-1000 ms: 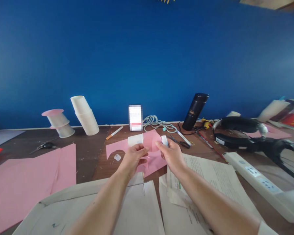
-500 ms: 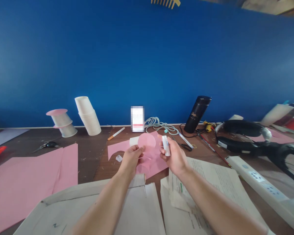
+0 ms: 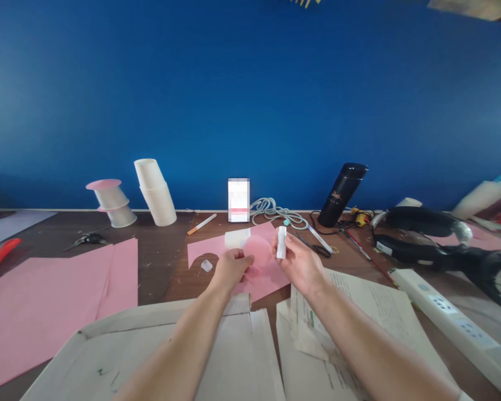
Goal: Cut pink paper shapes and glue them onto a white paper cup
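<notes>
My left hand (image 3: 232, 270) pinches the lower left edge of a round pink paper disc (image 3: 258, 249), holding it over a larger sheet of pink paper (image 3: 271, 283). In my right hand (image 3: 303, 262) is a white glue stick (image 3: 281, 243), upright between fingers and thumb, just right of the disc and apart from it. A white paper cup (image 3: 236, 239) lies on its side behind the disc, partly covered. Left of my left hand, a small translucent cap (image 3: 206, 265) rests on the table beside a cut pink strip (image 3: 198, 252).
A cup-and-disc stack (image 3: 112, 200) and nested paper cups (image 3: 156, 195) stand at the back left. A phone (image 3: 239, 200), coiled cable (image 3: 271, 209) and black flask (image 3: 342, 195) line the wall. A power strip (image 3: 446, 306) lies right; white cardboard (image 3: 158, 356) lies in front.
My left hand has lowered the pink disc, showing more of the paper cup behind it. The glue stick has turned more upright in my right hand. The camera view has shifted slightly.
</notes>
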Available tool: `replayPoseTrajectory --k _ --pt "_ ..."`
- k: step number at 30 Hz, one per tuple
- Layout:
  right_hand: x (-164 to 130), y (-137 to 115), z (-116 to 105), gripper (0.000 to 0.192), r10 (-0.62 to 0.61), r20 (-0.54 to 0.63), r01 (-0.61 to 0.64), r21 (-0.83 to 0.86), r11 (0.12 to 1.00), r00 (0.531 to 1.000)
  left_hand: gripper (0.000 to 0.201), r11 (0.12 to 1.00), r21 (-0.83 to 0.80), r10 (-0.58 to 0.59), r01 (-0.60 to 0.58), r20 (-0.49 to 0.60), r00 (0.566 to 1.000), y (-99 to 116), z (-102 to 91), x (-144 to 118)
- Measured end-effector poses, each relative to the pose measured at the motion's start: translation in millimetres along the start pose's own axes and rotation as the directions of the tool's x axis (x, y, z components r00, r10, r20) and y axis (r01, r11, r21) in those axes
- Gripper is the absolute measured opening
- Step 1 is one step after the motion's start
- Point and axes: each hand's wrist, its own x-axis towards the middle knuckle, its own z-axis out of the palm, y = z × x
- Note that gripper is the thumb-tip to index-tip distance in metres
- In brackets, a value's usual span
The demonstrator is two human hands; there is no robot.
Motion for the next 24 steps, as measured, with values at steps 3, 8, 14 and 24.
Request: replayPoseTrajectory --k 3,8,14,24 --pt "-3 0 2 0.023 -0.015 0.01 0.016 -0.064 0.998 1.0 0.016 1.0 0.0 -0.011 0.011 -0.005 1.0 -2 0.6 2" --pt "-10 0 8 0.038 -0.081 0.017 0.083 -0.214 0.973 0.997 0.018 1.0 -0.013 0.02 -0.02 -0.004 1.0 -5 0.7 5" --pt "-16 0 10 0.035 -0.067 0.103 0.093 -0.267 0.959 0.992 0.02 0.997 -0.044 0.056 -0.058 -0.034 0.998 1 1.1 0" --pt "-15 6 7 0.039 -0.038 0.058 0.054 -0.299 0.953 0.998 0.024 0.962 -0.27 0.037 -0.04 -0.017 0.999 -1 1.1 3"
